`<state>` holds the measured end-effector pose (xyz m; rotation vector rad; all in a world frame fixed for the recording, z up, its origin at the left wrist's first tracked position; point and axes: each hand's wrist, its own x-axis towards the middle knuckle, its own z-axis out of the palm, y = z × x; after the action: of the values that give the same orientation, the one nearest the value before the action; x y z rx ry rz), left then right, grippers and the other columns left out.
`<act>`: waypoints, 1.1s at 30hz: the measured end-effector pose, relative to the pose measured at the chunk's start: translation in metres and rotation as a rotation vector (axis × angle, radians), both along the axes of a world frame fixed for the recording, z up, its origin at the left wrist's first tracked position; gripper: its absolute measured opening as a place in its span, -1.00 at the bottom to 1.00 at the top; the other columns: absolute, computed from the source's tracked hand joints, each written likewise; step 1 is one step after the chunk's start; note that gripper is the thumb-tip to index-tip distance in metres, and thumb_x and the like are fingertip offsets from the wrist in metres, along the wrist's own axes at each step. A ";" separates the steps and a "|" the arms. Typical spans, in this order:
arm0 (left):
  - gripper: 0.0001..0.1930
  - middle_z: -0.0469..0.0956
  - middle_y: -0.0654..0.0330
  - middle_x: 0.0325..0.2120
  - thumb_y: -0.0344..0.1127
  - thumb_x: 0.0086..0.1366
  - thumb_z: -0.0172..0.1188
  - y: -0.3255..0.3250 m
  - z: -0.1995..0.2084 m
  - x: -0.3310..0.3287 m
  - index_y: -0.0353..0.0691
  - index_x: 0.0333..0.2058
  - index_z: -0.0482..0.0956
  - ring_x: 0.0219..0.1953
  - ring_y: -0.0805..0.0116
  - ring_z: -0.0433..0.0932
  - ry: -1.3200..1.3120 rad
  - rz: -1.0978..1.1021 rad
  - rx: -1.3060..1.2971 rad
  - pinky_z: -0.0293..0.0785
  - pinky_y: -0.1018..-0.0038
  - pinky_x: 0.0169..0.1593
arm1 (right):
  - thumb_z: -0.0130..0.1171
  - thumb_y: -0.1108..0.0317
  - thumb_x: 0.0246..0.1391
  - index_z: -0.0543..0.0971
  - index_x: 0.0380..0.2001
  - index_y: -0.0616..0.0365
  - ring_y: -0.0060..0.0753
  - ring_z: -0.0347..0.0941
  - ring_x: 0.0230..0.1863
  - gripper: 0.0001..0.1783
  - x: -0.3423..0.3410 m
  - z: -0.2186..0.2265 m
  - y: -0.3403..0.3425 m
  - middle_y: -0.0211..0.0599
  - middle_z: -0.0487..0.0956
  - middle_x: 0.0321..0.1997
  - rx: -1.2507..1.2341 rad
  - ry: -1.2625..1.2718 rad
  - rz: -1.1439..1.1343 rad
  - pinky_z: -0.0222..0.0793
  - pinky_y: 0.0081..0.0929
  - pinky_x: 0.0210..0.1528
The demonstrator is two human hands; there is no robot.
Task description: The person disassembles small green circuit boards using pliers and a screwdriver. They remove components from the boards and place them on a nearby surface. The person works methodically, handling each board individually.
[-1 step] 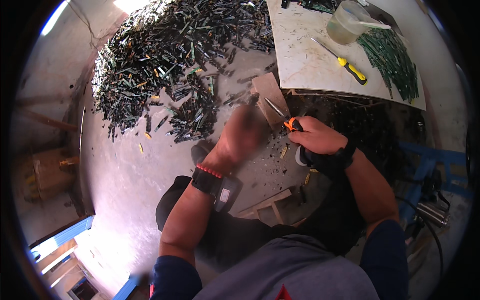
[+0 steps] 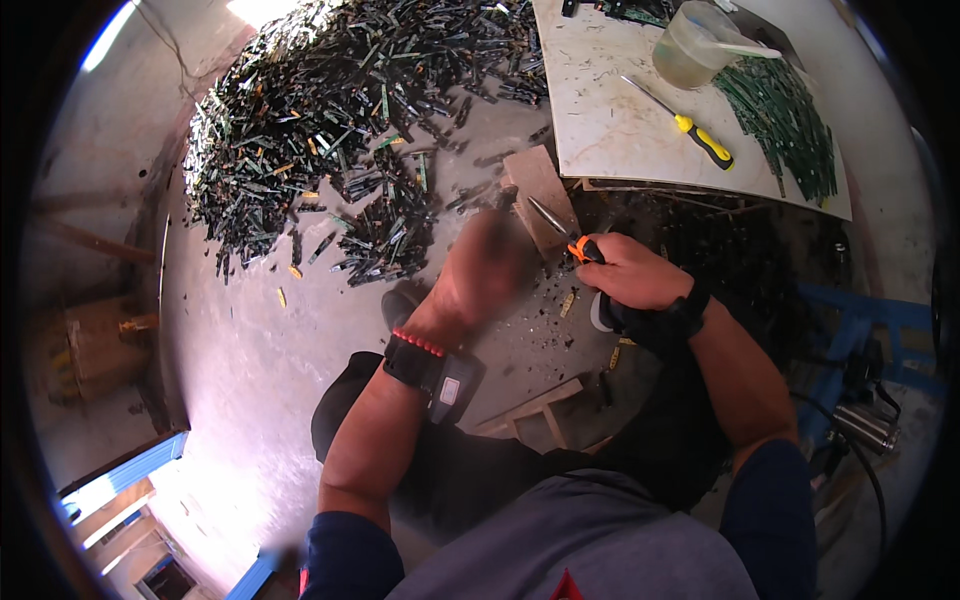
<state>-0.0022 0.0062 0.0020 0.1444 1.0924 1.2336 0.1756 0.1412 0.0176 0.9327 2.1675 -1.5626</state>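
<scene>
The white table's (image 2: 610,120) near edge ran beyond a brown block (image 2: 538,175) at one o'clock; mostly bare floor (image 2: 260,350) gave room at nine, and a pile of strips (image 2: 330,120) spread at eleven — too many to count. The right hand (image 2: 640,272) was clasped around one pair of pliers (image 2: 571,237), nose toward ten or eleven o'clock, over that single block. The left hand (image 2: 485,268), at the block's seven o'clock, was blurred — I couldn't tell its grip. One screwdriver (image 2: 686,126) and one jug (image 2: 688,50) were on the table.
</scene>
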 end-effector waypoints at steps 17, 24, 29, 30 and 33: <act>-0.49 -0.03 0.46 -0.79 0.21 0.35 -0.23 -0.001 -0.008 0.002 -0.03 -0.63 0.13 -0.78 0.57 -0.12 0.328 -0.095 0.205 -0.20 0.57 -0.70 | 0.03 0.26 0.02 0.48 -0.49 0.23 -0.59 0.39 -0.59 -0.77 -0.014 0.027 -0.005 -0.37 0.49 -0.55 -0.319 -0.107 -0.049 0.35 -0.61 -0.55; -0.49 -0.03 0.46 -0.79 0.21 0.34 -0.23 -0.003 -0.012 0.000 -0.03 -0.63 0.14 -0.78 0.57 -0.13 0.477 -0.139 0.369 -0.21 0.57 -0.71 | 0.02 0.29 0.00 0.48 -0.50 0.23 -0.58 0.40 -0.57 -0.79 -0.019 0.029 -0.009 -0.36 0.50 -0.55 -0.334 -0.112 -0.024 0.35 -0.60 -0.54; -0.49 -0.02 0.46 -0.79 0.22 0.33 -0.22 -0.005 -0.020 -0.007 -0.03 -0.64 0.14 -0.78 0.57 -0.14 -0.170 0.028 -0.114 -0.21 0.58 -0.72 | 0.00 0.30 0.02 0.50 -0.48 0.26 -0.59 0.40 -0.58 -0.77 -0.017 0.026 -0.010 -0.35 0.50 -0.55 -0.346 -0.086 0.000 0.34 -0.63 -0.54; -0.49 -0.02 0.46 -0.79 0.22 0.33 -0.22 -0.005 -0.020 -0.008 -0.03 -0.64 0.14 -0.78 0.57 -0.14 -0.166 0.023 -0.111 -0.20 0.58 -0.72 | 0.00 0.30 0.02 0.50 -0.48 0.26 -0.59 0.40 -0.58 -0.78 -0.018 0.026 -0.011 -0.35 0.50 -0.55 -0.340 -0.089 -0.005 0.34 -0.63 -0.55; -0.49 -0.02 0.46 -0.79 0.22 0.33 -0.22 -0.004 -0.019 -0.008 -0.03 -0.63 0.14 -0.79 0.57 -0.14 -0.112 0.008 -0.072 -0.20 0.58 -0.72 | 0.02 0.31 0.01 0.49 -0.48 0.27 -0.59 0.40 -0.56 -0.79 -0.017 0.026 -0.011 -0.35 0.50 -0.55 -0.302 -0.097 -0.037 0.35 -0.63 -0.56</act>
<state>-0.0104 0.0022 -0.0165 0.0154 1.0395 1.1938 0.1583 0.1304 0.0432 0.9309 1.7942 -1.7606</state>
